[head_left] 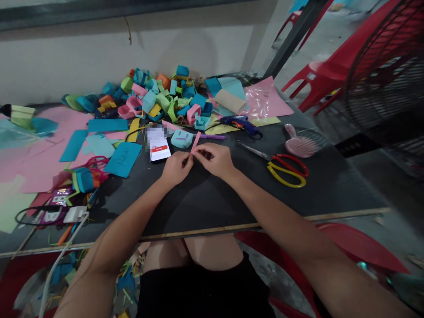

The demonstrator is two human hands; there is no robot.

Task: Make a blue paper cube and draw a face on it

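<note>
Over the dark table (212, 198), my left hand (177, 168) and my right hand (217, 160) meet at the fingertips. Both pinch the lower end of a narrow pink paper strip (196, 140), which sticks up between them. Just behind the strip sits a small light-blue folded paper piece (182, 138) with purple marks. A purple pen (213, 137) lies beyond my right hand. To the left of my left hand is a lit phone (159, 143). Scissors (285, 170) with red and yellow handles rest to the right of my right hand.
Many coloured folded papers (162, 99) are heaped at the back. Blue cards (123, 159) and pink sheets (49, 145) lie left, with a white charger (75, 214) near the edge. A glue gun (241, 125), a hairbrush (300, 145) and a fan (387, 75) are on the right.
</note>
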